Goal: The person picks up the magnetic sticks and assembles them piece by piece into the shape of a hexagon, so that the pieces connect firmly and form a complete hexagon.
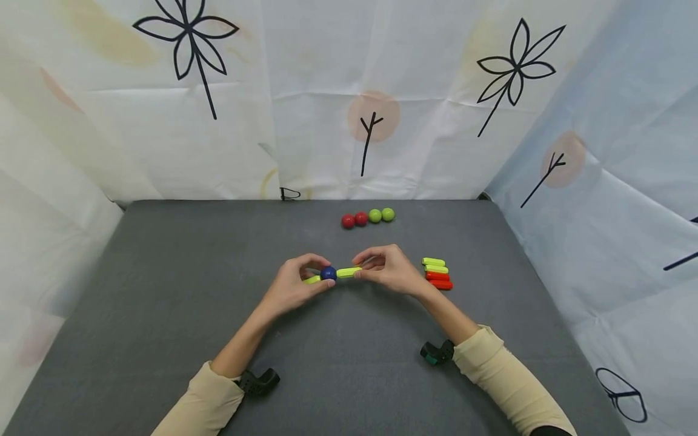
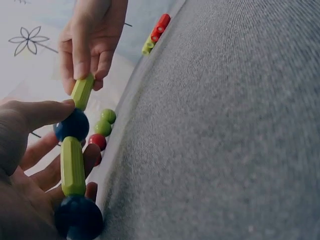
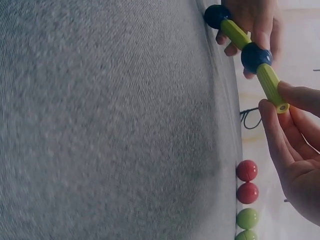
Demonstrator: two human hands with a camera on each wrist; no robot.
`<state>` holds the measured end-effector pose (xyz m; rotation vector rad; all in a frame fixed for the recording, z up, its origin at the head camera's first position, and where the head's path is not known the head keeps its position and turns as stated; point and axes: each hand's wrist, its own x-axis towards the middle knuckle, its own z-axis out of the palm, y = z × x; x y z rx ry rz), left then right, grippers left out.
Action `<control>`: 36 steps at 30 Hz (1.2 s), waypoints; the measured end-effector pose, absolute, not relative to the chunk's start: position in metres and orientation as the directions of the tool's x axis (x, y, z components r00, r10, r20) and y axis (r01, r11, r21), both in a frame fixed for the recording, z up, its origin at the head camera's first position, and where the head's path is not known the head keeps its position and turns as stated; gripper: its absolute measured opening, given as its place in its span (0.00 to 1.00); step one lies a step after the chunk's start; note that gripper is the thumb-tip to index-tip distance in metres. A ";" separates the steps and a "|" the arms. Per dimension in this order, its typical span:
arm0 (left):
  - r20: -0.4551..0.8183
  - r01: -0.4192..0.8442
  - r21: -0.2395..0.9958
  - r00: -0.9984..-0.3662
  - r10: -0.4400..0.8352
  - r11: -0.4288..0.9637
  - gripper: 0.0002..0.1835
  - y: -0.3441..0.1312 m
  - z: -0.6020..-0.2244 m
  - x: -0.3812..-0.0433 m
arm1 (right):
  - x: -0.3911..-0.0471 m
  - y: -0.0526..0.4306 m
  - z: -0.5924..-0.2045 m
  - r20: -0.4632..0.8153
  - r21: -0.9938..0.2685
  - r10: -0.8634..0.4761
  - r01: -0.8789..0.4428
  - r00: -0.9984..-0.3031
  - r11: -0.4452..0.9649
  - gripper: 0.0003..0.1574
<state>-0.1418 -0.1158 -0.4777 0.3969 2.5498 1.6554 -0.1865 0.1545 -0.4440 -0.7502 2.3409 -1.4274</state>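
Above tabletop [image 1: 338,363], left hand [image 1: 291,287] pinched blue ball [image 1: 328,273], apparently steadying it; right hand [image 1: 394,270] pinched attached yellow-green rod [image 1: 346,273] at right end, probably for alignment. Spare rods [image 1: 438,276] lay right, red and green balls [image 1: 361,218] far, likely sorted for reach.

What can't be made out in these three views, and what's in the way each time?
- Head view: the outer blue ball is hidden by the left hand.
- Head view: the right-hand end of the yellow-green stick is covered by the right hand.
- Left wrist view: the end red ball is mostly behind the left hand.
- Right wrist view: the end green ball is cut off by the bottom edge.
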 end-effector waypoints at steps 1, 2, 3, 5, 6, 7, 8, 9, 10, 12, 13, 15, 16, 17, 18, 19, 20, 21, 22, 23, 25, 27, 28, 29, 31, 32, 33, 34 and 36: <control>0.078 0.175 0.902 -0.965 0.249 0.396 0.20 -0.114 -0.476 -0.141 | -0.186 0.153 -0.444 0.020 -0.888 -0.569 -0.276 -0.822 0.368 0.19; 0.085 0.181 0.894 -0.966 0.243 0.409 0.20 -0.113 -0.476 -0.140 | -0.185 0.152 -0.445 0.023 -0.889 -0.565 -0.275 -0.825 0.366 0.19; 0.092 0.187 0.889 -0.967 0.237 0.418 0.19 -0.111 -0.475 -0.140 | -0.184 0.150 -0.445 0.027 -0.891 -0.561 -0.274 -0.828 0.361 0.19; 0.120 0.211 0.878 -0.966 0.229 0.431 0.18 -0.109 -0.474 -0.139 | -0.182 0.147 -0.445 0.033 -0.896 -0.555 -0.271 -0.831 0.352 0.18; 0.135 0.224 0.873 -0.965 0.226 0.434 0.18 -0.108 -0.474 -0.139 | -0.181 0.145 -0.445 0.035 -0.898 -0.554 -0.270 -0.831 0.347 0.18; 0.150 0.236 0.870 -0.963 0.224 0.433 0.17 -0.107 -0.474 -0.139 | -0.180 0.144 -0.445 0.042 -0.900 -0.556 -0.273 -0.830 0.340 0.18; 0.163 0.247 0.868 -0.961 0.224 0.431 0.16 -0.106 -0.474 -0.138 | -0.180 0.143 -0.445 0.047 -0.902 -0.556 -0.274 -0.830 0.333 0.18; 0.173 0.256 0.869 -0.959 0.224 0.424 0.16 -0.105 -0.474 -0.139 | -0.179 0.142 -0.445 0.054 -0.905 -0.558 -0.277 -0.828 0.324 0.18; 0.183 0.265 0.869 -0.957 0.225 0.417 0.15 -0.105 -0.475 -0.139 | -0.179 0.141 -0.445 0.058 -0.907 -0.560 -0.278 -0.827 0.316 0.19; 0.197 0.275 0.871 -0.955 0.224 0.407 0.15 -0.105 -0.475 -0.139 | -0.179 0.140 -0.445 0.061 -0.912 -0.560 -0.275 -0.826 0.305 0.19; 0.199 0.277 0.871 -0.954 0.224 0.405 0.15 -0.105 -0.476 -0.139 | -0.179 0.140 -0.445 0.061 -0.914 -0.561 -0.272 -0.826 0.300 0.19; 0.202 0.280 0.872 -0.953 0.225 0.401 0.15 -0.105 -0.476 -0.140 | -0.180 0.140 -0.445 0.051 -0.921 -0.565 -0.258 -0.823 0.293 0.20; 0.203 0.281 0.872 -0.953 0.226 0.400 0.14 -0.105 -0.477 -0.140 | -0.181 0.141 -0.445 0.044 -0.925 -0.570 -0.250 -0.820 0.287 0.20; 0.203 0.281 0.873 -0.952 0.228 0.398 0.14 -0.105 -0.477 -0.140 | -0.182 0.141 -0.445 0.037 -0.928 -0.574 -0.241 -0.818 0.284 0.20; 0.203 0.282 0.873 -0.952 0.231 0.397 0.14 -0.105 -0.477 -0.141 | -0.183 0.141 -0.445 0.031 -0.931 -0.577 -0.233 -0.816 0.280 0.20; 0.202 0.284 0.873 -0.951 0.235 0.396 0.14 -0.106 -0.477 -0.141 | -0.184 0.142 -0.444 0.028 -0.935 -0.580 -0.227 -0.814 0.274 0.20; 0.201 0.283 0.874 -0.951 0.237 0.395 0.14 -0.106 -0.477 -0.142 | -0.186 0.142 -0.444 0.027 -0.937 -0.582 -0.223 -0.813 0.268 0.19; 0.199 0.282 0.875 -0.951 0.239 0.394 0.14 -0.107 -0.477 -0.142 | -0.189 0.142 -0.443 0.024 -0.939 -0.580 -0.217 -0.815 0.266 0.20; 0.195 0.279 0.875 -0.951 0.240 0.395 0.14 -0.108 -0.476 -0.142 | -0.191 0.142 -0.443 0.024 -0.941 -0.574 -0.212 -0.818 0.263 0.20; 0.191 0.277 0.874 -0.951 0.242 0.399 0.14 -0.108 -0.476 -0.143 | -0.195 0.142 -0.444 0.025 -0.941 -0.564 -0.209 -0.825 0.265 0.20; 0.182 0.272 0.870 -0.952 0.245 0.411 0.14 -0.110 -0.476 -0.143 | -0.202 0.142 -0.444 0.034 -0.942 -0.547 -0.210 -0.836 0.262 0.20; 0.173 0.268 0.866 -0.953 0.250 0.422 0.14 -0.111 -0.476 -0.143 | -0.210 0.141 -0.445 0.043 -0.943 -0.525 -0.208 -0.850 0.261 0.21; 0.167 0.265 0.865 -0.953 0.254 0.427 0.14 -0.111 -0.475 -0.144 | -0.215 0.140 -0.445 0.051 -0.943 -0.513 -0.211 -0.857 0.259 0.22; 0.161 0.264 0.862 -0.952 0.259 0.433 0.14 -0.112 -0.475 -0.144 | -0.220 0.139 -0.446 0.057 -0.942 -0.499 -0.213 -0.865 0.261 0.22; 0.147 0.257 0.860 -0.952 0.270 0.440 0.14 -0.112 -0.474 -0.144 | -0.231 0.137 -0.445 0.063 -0.941 -0.469 -0.209 -0.881 0.267 0.24; 0.139 0.254 0.859 -0.952 0.274 0.445 0.14 -0.112 -0.474 -0.144 | -0.236 0.136 -0.446 0.063 -0.941 -0.453 -0.204 -0.889 0.271 0.24; 0.132 0.250 0.859 -0.952 0.277 0.447 0.14 -0.112 -0.474 -0.143 | -0.242 0.134 -0.446 0.062 -0.940 -0.438 -0.201 -0.897 0.277 0.25; 0.126 0.247 0.857 -0.952 0.280 0.452 0.14 -0.112 -0.474 -0.143 | -0.248 0.133 -0.447 0.058 -0.937 -0.424 -0.195 -0.904 0.289 0.27; 0.121 0.242 0.858 -0.952 0.281 0.453 0.14 -0.112 -0.474 -0.143 | -0.259 0.130 -0.449 0.045 -0.934 -0.402 -0.181 -0.915 0.308 0.29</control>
